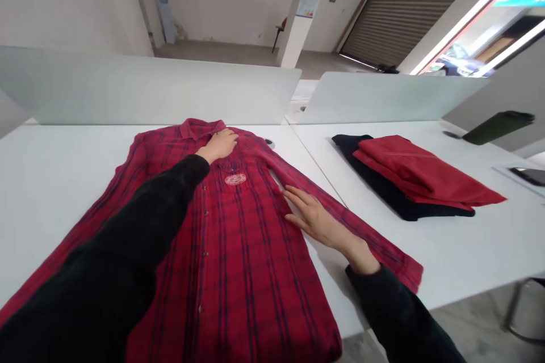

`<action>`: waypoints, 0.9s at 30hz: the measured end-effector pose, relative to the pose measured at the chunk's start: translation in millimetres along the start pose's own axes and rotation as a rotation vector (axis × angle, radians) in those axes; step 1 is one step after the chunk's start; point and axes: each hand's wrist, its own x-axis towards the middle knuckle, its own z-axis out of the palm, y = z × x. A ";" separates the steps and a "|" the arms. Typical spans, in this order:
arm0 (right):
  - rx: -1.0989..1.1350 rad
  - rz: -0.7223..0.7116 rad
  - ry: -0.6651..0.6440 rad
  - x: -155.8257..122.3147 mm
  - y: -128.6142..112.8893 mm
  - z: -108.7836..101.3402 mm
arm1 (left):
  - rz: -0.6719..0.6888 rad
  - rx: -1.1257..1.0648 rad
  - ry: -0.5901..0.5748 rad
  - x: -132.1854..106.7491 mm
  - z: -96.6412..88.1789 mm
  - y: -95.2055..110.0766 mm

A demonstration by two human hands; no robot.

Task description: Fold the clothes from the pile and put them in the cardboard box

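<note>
A red and navy plaid shirt (255, 249) lies front side up on the white table, its sleeves spread to both sides and its lower end at the table's near edge. My left hand (221, 144) rests on the shirt just below the collar (202, 127), fingers stretched out and nothing held. Over the gap between the shirt's body and the sleeve on the right, my right hand (313, 215) is spread, its fingertips at the side of the body. An embroidered patch (235, 179) sits on the chest below my left hand.
To the right are a folded red garment (417, 167) and a dark garment (383, 195) beneath it. A dark green cylindrical object (496, 127) and a phone (530, 176) are farther right. Frosted partitions (170, 91) border the table's far edge.
</note>
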 end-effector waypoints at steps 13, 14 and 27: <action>0.012 0.076 0.126 -4.5 109.4 -2.4 | -0.193 -0.041 -0.026 49.7 60.2 -1.8; 0.036 0.075 0.146 -8.1 110.9 -5.8 | -0.188 -0.038 -0.023 49.3 60.1 -1.7; 0.026 0.176 0.190 -17.1 120.1 -17.5 | -0.111 -0.037 0.130 -10.9 31.2 0.7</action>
